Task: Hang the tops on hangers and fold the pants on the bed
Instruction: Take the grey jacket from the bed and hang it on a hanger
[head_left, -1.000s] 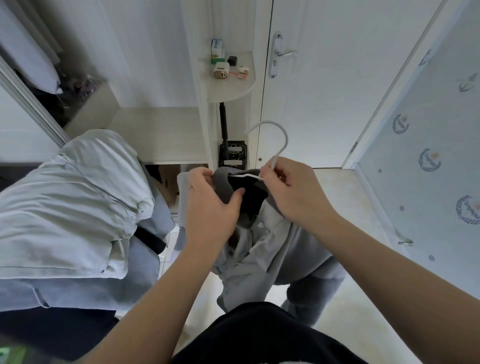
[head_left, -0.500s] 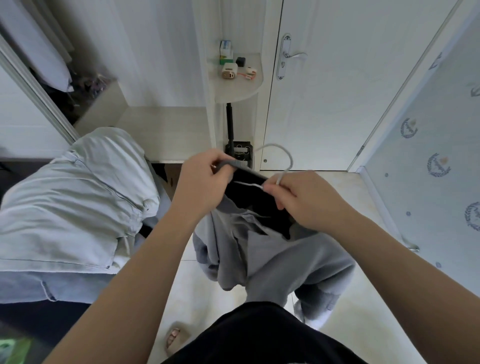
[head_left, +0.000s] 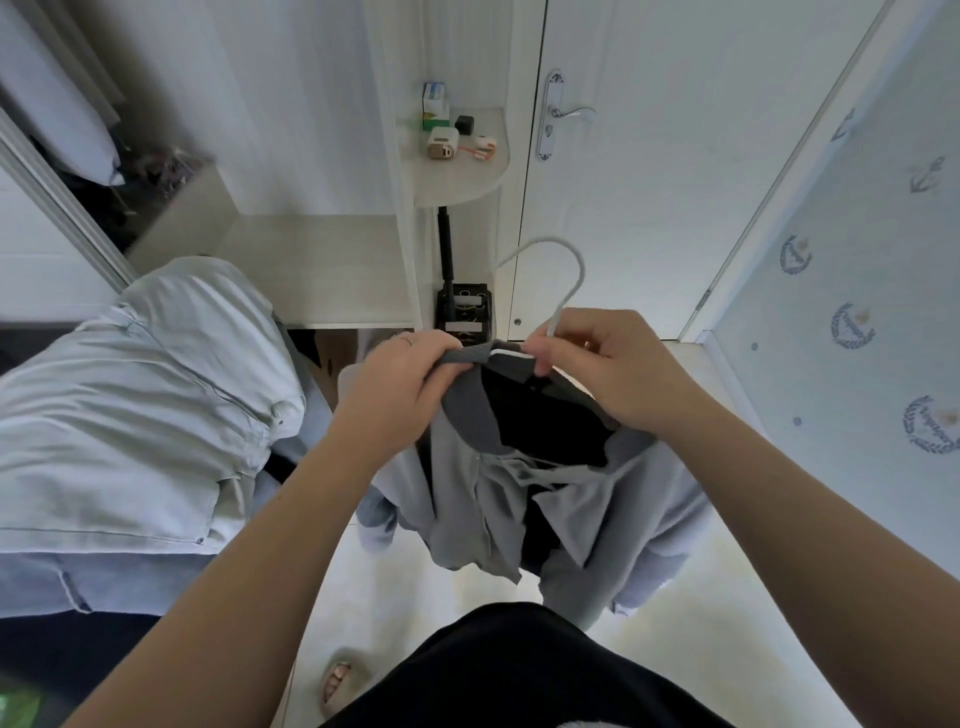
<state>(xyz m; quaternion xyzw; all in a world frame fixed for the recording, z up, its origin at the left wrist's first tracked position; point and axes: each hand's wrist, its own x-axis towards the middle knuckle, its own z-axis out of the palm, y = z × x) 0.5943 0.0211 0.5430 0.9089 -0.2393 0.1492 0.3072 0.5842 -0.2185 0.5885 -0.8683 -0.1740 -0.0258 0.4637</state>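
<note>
A grey button-front top (head_left: 478, 499) with a darker grey collar hangs in front of me over the floor. My left hand (head_left: 400, 384) pinches the collar at its left side. My right hand (head_left: 608, 364) grips the neck of a white hanger (head_left: 563, 270) and the collar beside it; the hook sticks up above my fingers. The hanger's arms are hidden inside the top. Pale green-grey pants (head_left: 135, 395) lie heaped on the bed (head_left: 78, 587) at the left.
A white door (head_left: 649, 171) with a lever handle stands straight ahead. A small rounded shelf (head_left: 457, 171) holds little boxes and a charger. A black stand (head_left: 462, 306) sits below it. A patterned wall (head_left: 857, 322) runs along the right. Pale floor lies underfoot.
Both hands rose with the top, and the hanger hook stands higher above my right hand. The collar spread wider between my hands and the top hangs straighter.
</note>
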